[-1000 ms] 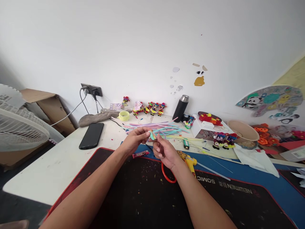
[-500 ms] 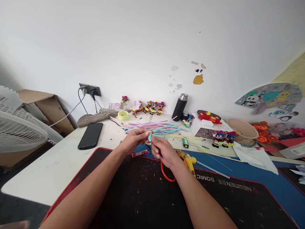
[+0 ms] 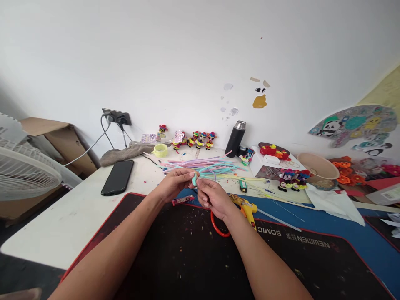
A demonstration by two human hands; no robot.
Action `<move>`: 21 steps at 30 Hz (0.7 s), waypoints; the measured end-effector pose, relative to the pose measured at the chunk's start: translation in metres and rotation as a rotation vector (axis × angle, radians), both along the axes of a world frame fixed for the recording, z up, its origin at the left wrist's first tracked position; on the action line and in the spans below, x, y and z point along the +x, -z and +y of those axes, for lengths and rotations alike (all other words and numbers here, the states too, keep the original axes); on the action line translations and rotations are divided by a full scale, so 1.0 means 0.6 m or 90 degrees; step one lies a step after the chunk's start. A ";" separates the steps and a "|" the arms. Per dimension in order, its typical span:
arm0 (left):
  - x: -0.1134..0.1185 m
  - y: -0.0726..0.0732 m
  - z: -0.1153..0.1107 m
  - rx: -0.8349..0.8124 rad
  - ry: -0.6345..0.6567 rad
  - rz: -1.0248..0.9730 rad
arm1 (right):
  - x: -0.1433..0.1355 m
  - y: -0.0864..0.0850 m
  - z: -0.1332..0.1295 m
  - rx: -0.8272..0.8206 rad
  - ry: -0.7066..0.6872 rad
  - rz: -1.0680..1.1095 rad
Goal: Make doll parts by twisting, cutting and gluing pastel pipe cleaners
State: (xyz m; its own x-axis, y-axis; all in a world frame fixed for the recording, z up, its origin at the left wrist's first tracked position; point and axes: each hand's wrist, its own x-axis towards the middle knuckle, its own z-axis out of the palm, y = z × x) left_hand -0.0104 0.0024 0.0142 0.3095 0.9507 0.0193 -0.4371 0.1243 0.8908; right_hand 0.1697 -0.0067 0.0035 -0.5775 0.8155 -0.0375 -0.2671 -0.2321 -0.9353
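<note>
Over the dark desk mat, my left hand [image 3: 174,184] and my right hand [image 3: 213,195] meet with closed fingers. Between their fingertips is a small piece of turquoise pipe cleaner [image 3: 194,180], bent into a compact shape; its exact form is too small to make out. Behind my hands lies a loose bunch of pink, purple and turquoise pipe cleaners [image 3: 218,166]. Red-handled scissors [image 3: 218,230] lie partly hidden under my right wrist. A yellow glue gun [image 3: 248,210] with a clear glue stick rests just right of that wrist.
A pink-labelled tube [image 3: 183,200] lies by my left hand. A phone [image 3: 118,178], a yellow tape roll [image 3: 160,150], a black flask [image 3: 236,139] and several small fuzzy figures [image 3: 202,140] are farther back. A white fan [image 3: 28,166] stands left. A white box [image 3: 265,166] sits right.
My fingers have shifted slightly around the turquoise pipe cleaner, which now shows as a narrower upright piece. Both hands stay in nearly the same place; the camera view has shifted a little.
</note>
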 end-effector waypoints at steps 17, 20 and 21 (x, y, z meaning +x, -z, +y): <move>0.005 0.013 0.004 -0.016 -0.036 -0.057 | -0.001 -0.008 0.001 -0.007 0.049 0.023; 0.006 0.013 0.003 -0.010 -0.025 -0.067 | -0.001 -0.006 0.002 -0.004 0.053 0.031; 0.006 0.013 0.002 -0.009 -0.023 -0.070 | -0.001 -0.005 0.003 -0.004 0.055 0.035</move>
State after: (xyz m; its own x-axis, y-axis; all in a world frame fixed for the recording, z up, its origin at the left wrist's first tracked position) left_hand -0.0067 0.0037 0.0064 0.2712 0.9618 0.0384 -0.5371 0.1181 0.8352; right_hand 0.1691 -0.0052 0.0064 -0.5067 0.8621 -0.0125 -0.3378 -0.2118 -0.9171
